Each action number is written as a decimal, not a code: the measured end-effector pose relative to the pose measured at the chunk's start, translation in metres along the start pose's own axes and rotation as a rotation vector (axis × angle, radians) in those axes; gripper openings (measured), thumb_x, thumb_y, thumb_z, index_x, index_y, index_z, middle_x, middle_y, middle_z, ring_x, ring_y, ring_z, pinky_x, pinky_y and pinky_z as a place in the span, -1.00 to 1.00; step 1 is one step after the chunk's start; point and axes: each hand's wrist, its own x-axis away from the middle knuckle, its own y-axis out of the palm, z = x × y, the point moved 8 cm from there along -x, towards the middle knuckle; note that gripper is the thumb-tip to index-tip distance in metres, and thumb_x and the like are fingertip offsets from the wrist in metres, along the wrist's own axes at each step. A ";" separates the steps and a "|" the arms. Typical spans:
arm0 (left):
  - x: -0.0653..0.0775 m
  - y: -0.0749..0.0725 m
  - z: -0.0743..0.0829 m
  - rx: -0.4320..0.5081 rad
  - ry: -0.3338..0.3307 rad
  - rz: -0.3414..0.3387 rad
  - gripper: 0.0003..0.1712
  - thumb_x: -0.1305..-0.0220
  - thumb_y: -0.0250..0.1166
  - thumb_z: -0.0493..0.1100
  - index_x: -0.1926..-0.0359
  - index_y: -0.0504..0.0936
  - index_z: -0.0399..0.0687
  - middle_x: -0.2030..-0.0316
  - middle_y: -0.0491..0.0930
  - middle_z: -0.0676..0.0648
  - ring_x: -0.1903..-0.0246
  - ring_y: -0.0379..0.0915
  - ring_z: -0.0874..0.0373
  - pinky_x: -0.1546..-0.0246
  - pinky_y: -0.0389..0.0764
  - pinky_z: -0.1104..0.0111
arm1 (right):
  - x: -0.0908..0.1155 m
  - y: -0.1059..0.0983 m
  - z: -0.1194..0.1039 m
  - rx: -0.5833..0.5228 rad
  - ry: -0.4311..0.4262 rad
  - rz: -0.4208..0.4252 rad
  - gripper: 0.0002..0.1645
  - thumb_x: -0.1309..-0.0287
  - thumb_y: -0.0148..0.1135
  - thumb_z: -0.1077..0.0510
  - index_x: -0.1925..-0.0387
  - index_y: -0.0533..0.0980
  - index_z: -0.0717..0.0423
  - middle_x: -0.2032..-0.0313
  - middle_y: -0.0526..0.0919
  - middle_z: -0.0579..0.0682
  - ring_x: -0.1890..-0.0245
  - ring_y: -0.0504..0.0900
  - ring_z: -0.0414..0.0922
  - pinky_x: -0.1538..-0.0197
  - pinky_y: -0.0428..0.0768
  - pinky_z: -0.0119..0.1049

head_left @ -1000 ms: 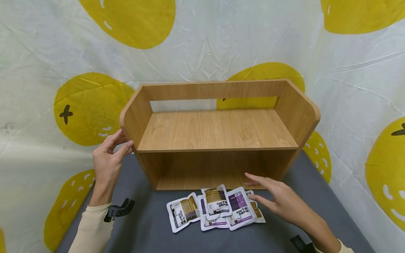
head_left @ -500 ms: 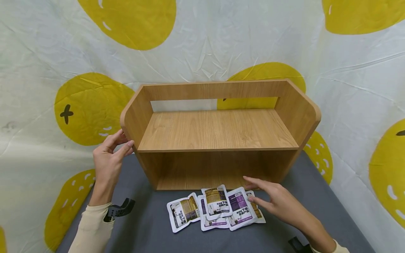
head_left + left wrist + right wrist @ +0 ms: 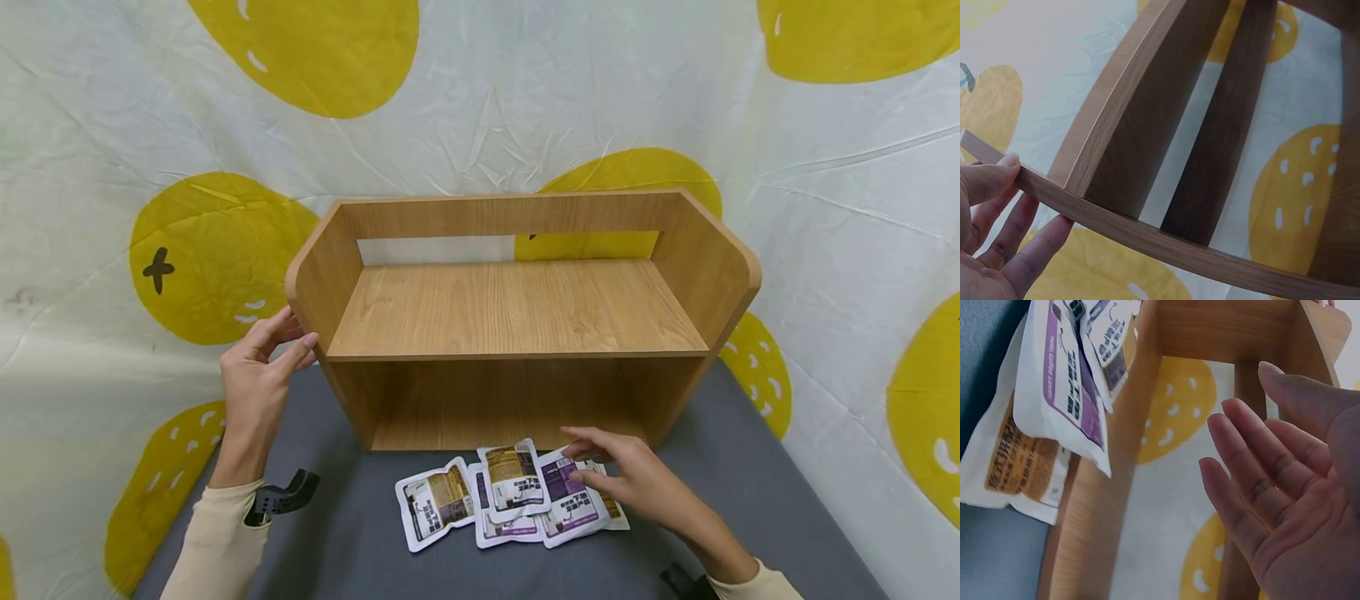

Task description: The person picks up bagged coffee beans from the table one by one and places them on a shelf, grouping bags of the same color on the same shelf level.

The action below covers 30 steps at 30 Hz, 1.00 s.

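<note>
A two-tier wooden shelf (image 3: 517,308) stands in the middle of the head view. My left hand (image 3: 257,375) pinches the edge of its left side panel; in the left wrist view the thumb lies on one face of that edge (image 3: 1147,245) and fingers on the other. Several white pouches lie overlapped before the shelf: a brown-labelled one (image 3: 435,502) at the left, another brown one (image 3: 514,479) on top, a purple-labelled one (image 3: 573,508) beside it. Over the purple pouch hovers my right hand (image 3: 637,479), fingers extended and holding nothing. Further right, a brown pouch (image 3: 617,515) is partly hidden.
Dark grey cloth (image 3: 352,533) covers the table. The shelf has an upper board between raised sides, a slotted back, and a lower compartment (image 3: 487,400) facing forward. A white sheet (image 3: 480,100) with yellow fruit prints hangs behind.
My right hand has moved left and slightly down, from beside the pouches to over the purple one. The left hand, shelf and pouches look unmoved.
</note>
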 end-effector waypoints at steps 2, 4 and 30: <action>0.000 0.000 0.000 -0.001 0.000 0.000 -0.42 -0.19 0.43 -0.43 -0.24 0.65 -0.04 0.07 0.62 -0.05 0.11 0.65 0.15 0.28 0.75 0.39 | -0.002 0.004 0.003 -0.022 0.005 -0.002 -0.40 -0.28 0.40 0.09 -0.30 0.49 0.16 0.07 0.77 -0.09 0.06 0.72 -0.21 0.01 0.76 -0.08; -0.001 0.000 0.000 -0.003 -0.001 -0.001 -0.42 -0.20 0.43 -0.43 -0.24 0.65 -0.03 0.07 0.62 -0.05 0.11 0.65 0.15 0.28 0.76 0.39 | -0.005 0.008 0.007 -0.042 0.005 -0.003 -0.40 -0.27 0.41 0.11 -0.29 0.49 0.18 0.08 0.76 -0.08 0.07 0.72 -0.21 0.02 0.76 -0.09; 0.000 0.000 0.000 0.017 -0.002 -0.002 -0.41 -0.18 0.43 -0.45 -0.24 0.65 -0.06 0.07 0.62 -0.07 0.12 0.66 0.15 0.28 0.76 0.38 | -0.027 0.071 0.053 -0.276 0.214 -0.041 -0.29 -0.12 0.51 0.25 -0.28 0.47 0.33 -0.13 0.61 0.29 -0.06 0.63 0.26 -0.01 0.74 0.02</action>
